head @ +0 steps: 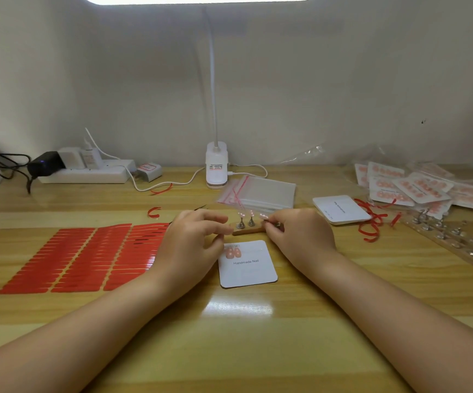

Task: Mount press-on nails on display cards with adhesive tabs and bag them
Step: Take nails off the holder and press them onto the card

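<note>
the right hand (pixel 295 236) is curled and pinches something tiny at its fingertips, just beside a small brown holder strip (pixel 248 231) with little metal stands (pixel 246 222) on it. it looks like a press-on nail on its stand, but it is too small to be sure. the left hand (pixel 192 239) is near the left end of that strip. its fingers are bent, and a thin dark tool (pixel 198 209), maybe tweezers, pokes out on its far side. i cannot tell if the hand really holds the tool or anything else.

just near the hands lies a white display card (pixel 248 265) that says "handmade nail". two pink nails (pixel 233 253) sit in its far left corner. the rest of the card is bare, so i think this card has only just been started and most of its nails still need sticking on.

to the left is a big red sheet of adhesive tabs (pixel 82 256). a few spots on it look dark, as if some tabs were taken.

farther away, in the middle, is a pile of clear zip bags (pixel 258 192) with red edges. to the right of it is a stack of blank cards (pixel 341 209). far right is a heap of bagged cards (pixel 425 185) with pink nails, so lots of sets look done. by it lies a long rack (pixel 450 239) with many metal stands, and curly red strips (pixel 370 219) lie around.

this card still needs filling and bagging.
</note>
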